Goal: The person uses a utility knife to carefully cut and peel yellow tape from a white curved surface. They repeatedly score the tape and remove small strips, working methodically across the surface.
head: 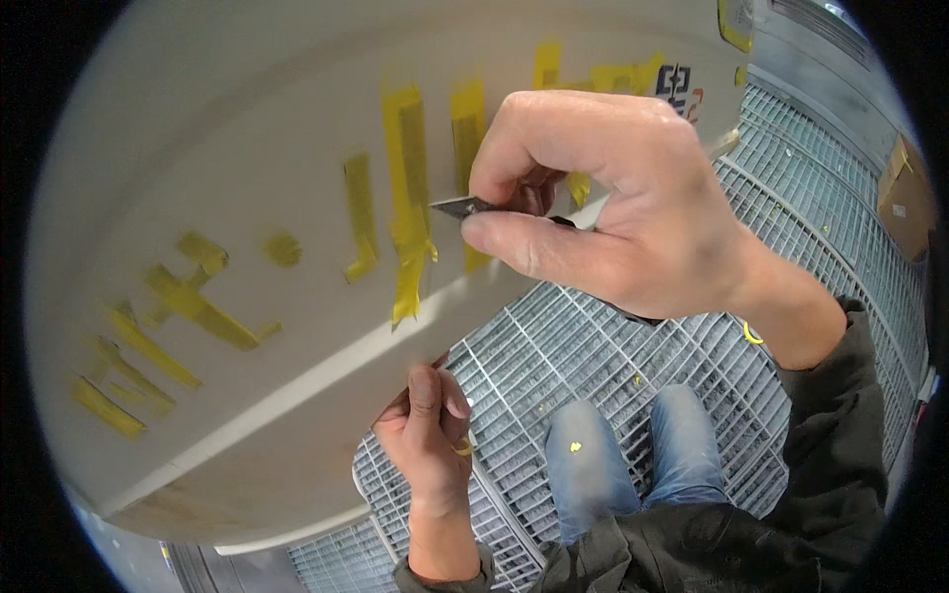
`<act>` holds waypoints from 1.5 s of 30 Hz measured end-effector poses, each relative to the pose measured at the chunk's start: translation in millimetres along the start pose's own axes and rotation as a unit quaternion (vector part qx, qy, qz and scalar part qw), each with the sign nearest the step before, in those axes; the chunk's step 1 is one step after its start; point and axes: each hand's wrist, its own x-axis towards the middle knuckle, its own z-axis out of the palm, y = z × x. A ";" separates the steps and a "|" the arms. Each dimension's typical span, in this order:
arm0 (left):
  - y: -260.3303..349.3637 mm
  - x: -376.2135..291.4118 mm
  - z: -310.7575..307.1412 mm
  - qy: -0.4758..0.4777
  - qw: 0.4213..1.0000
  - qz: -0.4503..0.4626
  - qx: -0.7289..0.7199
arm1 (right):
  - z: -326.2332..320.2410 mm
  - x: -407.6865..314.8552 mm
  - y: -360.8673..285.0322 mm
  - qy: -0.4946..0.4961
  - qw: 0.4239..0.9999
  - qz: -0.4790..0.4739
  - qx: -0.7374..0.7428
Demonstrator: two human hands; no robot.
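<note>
My right hand (608, 200) grips a small dark knife (467, 207), its pointed blade sticking out between thumb and index finger. The blade tip is beside a yellow masking tape strip (408, 170) on a large curved, pale panel (311, 133). That strip's lower end hangs loose in a tail. Lower down, my left hand (430, 415) is at the panel's bottom edge, thumb against curled fingers, with a bit of yellow at its side; whether it grips something is unclear. More yellow tape pieces (200, 300) run across the panel to the left.
Metal floor grating (549, 341) lies beneath, with small yellow scraps (636, 379) on it. Another yellow scrap (575, 447) rests on my jeans. A cardboard box (904, 196) stands at the far right. Dark and red markings (675, 89) show on the panel's right part.
</note>
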 end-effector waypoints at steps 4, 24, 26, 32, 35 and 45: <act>-1.8 1.1 -2.6 -0.001 1.000 0.015 -0.017 | 6.6 4.9 -7.5 0.096 0.992 0.068 0.051; 39.0 -20.7 22.0 -0.075 0.841 0.245 0.476 | 29.7 -35.8 -14.9 0.224 0.902 0.248 0.272; 51.7 -5.3 38.0 -0.069 0.797 0.307 0.516 | 30.2 -41.2 -10.9 0.237 0.888 0.253 0.301; 53.1 7.3 47.5 -0.073 0.752 0.329 0.566 | 30.8 -48.7 -15.3 0.239 0.881 0.250 0.323; 51.8 4.4 54.5 -0.056 0.759 0.306 0.572 | 30.3 -50.1 -16.3 0.228 0.884 0.246 0.327; 61.9 13.8 80.8 -0.066 0.776 0.292 0.555 | 11.4 -28.1 -22.6 0.192 0.934 0.206 0.219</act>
